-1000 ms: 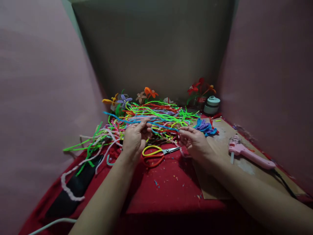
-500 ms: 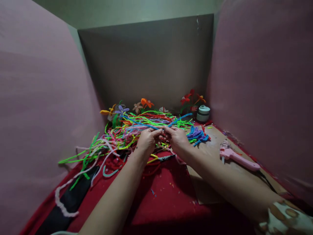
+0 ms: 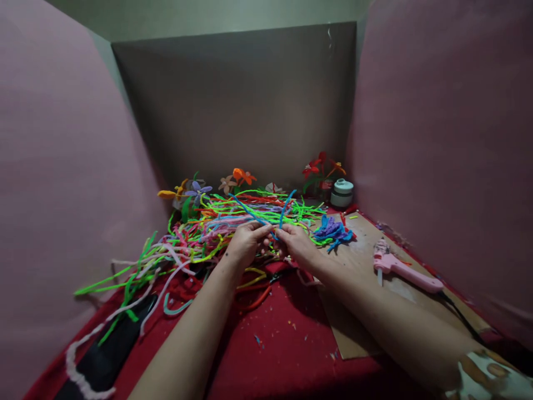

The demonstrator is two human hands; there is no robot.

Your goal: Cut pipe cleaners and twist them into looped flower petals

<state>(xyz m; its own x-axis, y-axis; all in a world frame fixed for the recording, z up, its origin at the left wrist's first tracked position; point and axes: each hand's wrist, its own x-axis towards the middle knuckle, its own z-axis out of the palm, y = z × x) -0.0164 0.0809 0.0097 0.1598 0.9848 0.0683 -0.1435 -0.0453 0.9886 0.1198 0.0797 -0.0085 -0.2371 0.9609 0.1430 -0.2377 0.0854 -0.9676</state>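
Note:
A blue pipe cleaner [image 3: 285, 206] is bent into a V, its two ends pointing up and away from me. My left hand [image 3: 250, 240] pinches it near the bend from the left. From the right, my right hand [image 3: 293, 240] pinches it close by, the fingertips of both hands almost meeting. Behind the hands spreads a heap of pipe cleaners [image 3: 233, 208] in green, red, pink, yellow and other colours. Below the hands lie scissors with yellow handles [image 3: 254, 273], partly hidden by my left wrist.
A pink glue gun [image 3: 408, 272] rests on a brown board [image 3: 353, 328] at the right, near a bunch of blue and purple pieces [image 3: 333, 230]. Pipe-cleaner flowers [image 3: 197, 191] and a lidded jar [image 3: 342, 193] stand at the back. A black strip [image 3: 112, 350] lies front left on the red cloth [image 3: 287, 355].
The blue pipe cleaner has been bent more sharply; its right end now points upward rather than out to the right. The view has shifted slightly.

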